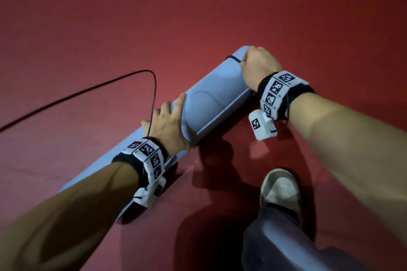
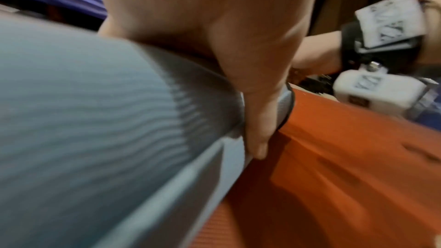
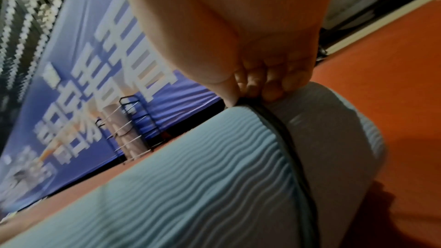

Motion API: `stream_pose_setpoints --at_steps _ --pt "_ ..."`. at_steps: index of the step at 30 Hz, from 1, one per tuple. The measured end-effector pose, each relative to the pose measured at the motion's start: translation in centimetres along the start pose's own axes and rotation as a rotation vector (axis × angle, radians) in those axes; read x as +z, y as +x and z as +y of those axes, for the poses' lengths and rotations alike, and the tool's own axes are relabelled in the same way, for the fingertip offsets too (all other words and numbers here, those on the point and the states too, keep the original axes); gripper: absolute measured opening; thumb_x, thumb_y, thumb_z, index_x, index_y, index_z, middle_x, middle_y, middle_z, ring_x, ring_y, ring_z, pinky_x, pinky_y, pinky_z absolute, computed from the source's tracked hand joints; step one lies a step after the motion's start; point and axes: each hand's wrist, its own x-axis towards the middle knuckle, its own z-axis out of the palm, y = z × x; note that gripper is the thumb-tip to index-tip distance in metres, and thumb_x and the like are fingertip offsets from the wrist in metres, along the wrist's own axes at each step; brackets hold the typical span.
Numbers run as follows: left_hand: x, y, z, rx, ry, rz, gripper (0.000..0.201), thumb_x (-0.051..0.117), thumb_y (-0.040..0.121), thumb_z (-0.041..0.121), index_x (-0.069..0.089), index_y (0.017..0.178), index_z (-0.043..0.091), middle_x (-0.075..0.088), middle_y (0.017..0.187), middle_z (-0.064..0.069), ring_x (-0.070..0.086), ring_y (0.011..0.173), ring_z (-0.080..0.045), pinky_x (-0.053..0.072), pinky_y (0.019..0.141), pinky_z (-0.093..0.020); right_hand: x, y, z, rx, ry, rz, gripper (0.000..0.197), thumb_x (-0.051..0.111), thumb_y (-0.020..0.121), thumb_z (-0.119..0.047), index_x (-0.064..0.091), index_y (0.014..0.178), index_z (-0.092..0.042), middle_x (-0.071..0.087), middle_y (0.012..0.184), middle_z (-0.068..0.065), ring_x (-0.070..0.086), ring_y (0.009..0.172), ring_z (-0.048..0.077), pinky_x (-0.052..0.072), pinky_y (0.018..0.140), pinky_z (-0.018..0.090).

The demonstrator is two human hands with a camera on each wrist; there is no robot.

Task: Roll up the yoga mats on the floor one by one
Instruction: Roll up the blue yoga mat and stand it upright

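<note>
A light blue yoga mat (image 1: pixel 215 94) lies rolled up on the red floor, running diagonally from near left to far right. My left hand (image 1: pixel 167 123) presses on the middle of the roll with spread fingers, its thumb (image 2: pixel 257 120) lying across the mat's loose edge beside a thin black band (image 2: pixel 290 101). My right hand (image 1: pixel 257 66) is a fist at the roll's far end, pinching a black elastic strap (image 3: pixel 284 139) that loops round the mat (image 3: pixel 190 176). A long black cord (image 1: pixel 88 92) arcs over the floor to my left hand.
Red carpet (image 1: pixel 198 11) stretches open beyond the roll. My shoe (image 1: pixel 279 189) and trouser leg are close behind the mat on the right. In the right wrist view a blue banner (image 3: pixel 95 82) and a black wire rack (image 3: pixel 128 125) stand at the floor's far edge.
</note>
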Motion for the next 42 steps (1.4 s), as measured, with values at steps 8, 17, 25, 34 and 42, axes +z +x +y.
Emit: stream_pose_setpoints --at_steps 8,17,25,34,42 --pt "-0.6 0.6 2.2 0.028 -0.087 0.084 0.128 0.086 0.052 0.057 0.008 0.153 0.041 0.047 0.134 -0.003 0.047 0.118 -0.036 0.045 0.092 -0.058 0.1 -3.1 -4.8 -0.242 -0.124 -0.117 0.027 0.043 0.095 -0.005 0.055 0.120 0.000 0.057 0.125 0.021 0.058 0.114 0.042 0.047 0.092 0.048" --pt "-5.4 7.3 5.9 0.111 -0.412 -0.013 0.116 0.094 0.054 0.027 0.033 0.152 0.032 0.061 0.133 0.000 0.058 0.122 -0.025 0.045 0.092 -0.033 -1.4 -5.8 -3.1 -0.271 0.193 -0.194 0.013 0.054 0.099 -0.018 0.058 0.109 -0.011 0.063 0.116 0.011 0.059 0.106 0.029 0.044 0.083 0.032" --pt "-3.6 7.7 6.3 0.122 -0.468 -0.147 0.128 0.093 0.030 0.051 0.040 0.145 0.032 0.059 0.126 0.008 0.054 0.121 -0.020 0.045 0.103 -0.037 2.7 -6.5 3.0 -0.155 0.554 0.083 0.017 0.070 0.084 -0.009 0.064 0.100 -0.012 0.056 0.089 -0.004 0.053 0.076 0.012 0.050 0.082 0.033" --pt "-3.8 6.8 3.5 0.055 -0.356 0.012 0.113 0.072 0.045 0.088 0.044 0.141 0.036 0.059 0.127 -0.007 0.059 0.114 -0.029 0.050 0.096 -0.041 6.0 -5.9 5.3 -0.038 0.527 0.105 0.026 0.074 0.083 -0.015 0.059 0.104 -0.011 0.053 0.094 -0.003 0.055 0.082 0.018 0.046 0.079 0.033" --pt "-2.8 4.6 2.5 -0.018 -0.247 -0.049 0.138 0.080 0.031 0.070 0.008 0.147 0.052 0.049 0.136 -0.010 0.053 0.121 -0.039 0.046 0.102 -0.055 6.9 -4.3 4.0 -0.099 0.325 0.184 0.004 0.064 0.091 -0.012 0.060 0.092 -0.010 0.057 0.097 0.008 0.055 0.092 0.027 0.044 0.075 0.039"
